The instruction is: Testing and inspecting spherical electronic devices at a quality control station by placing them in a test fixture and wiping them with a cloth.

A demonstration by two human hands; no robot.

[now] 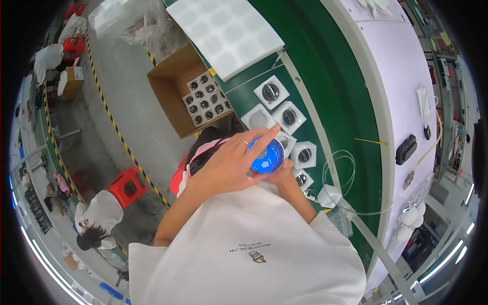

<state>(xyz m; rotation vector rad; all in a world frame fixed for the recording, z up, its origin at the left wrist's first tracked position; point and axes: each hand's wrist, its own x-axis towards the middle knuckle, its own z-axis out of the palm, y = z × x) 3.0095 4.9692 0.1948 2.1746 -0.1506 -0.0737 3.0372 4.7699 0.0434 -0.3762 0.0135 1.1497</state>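
Note:
A round, glossy blue lens-like piece (268, 156) is held in front of my chest. My left hand (231, 157), with a ring on one finger, is closed around its left side, the index finger stretched along the top edge. My right hand (282, 174) grips it from the lower right, its fingers mostly hidden behind the piece. Just beyond my hands, white foam blocks stand on the green bench. Dark, shiny round lenses sit in a far block (271, 92), a middle block (288, 117) and a right block (304, 154). One foam block (258, 119) shows a bare round recess.
An open cardboard box (170, 84) at the left holds several lenses in foam. A large white foam sheet (223, 33) lies on the bench behind. Thin clear tubing (351, 168) loops at the right, near a black device (405, 150). Behind at left, another person (99, 218) sits.

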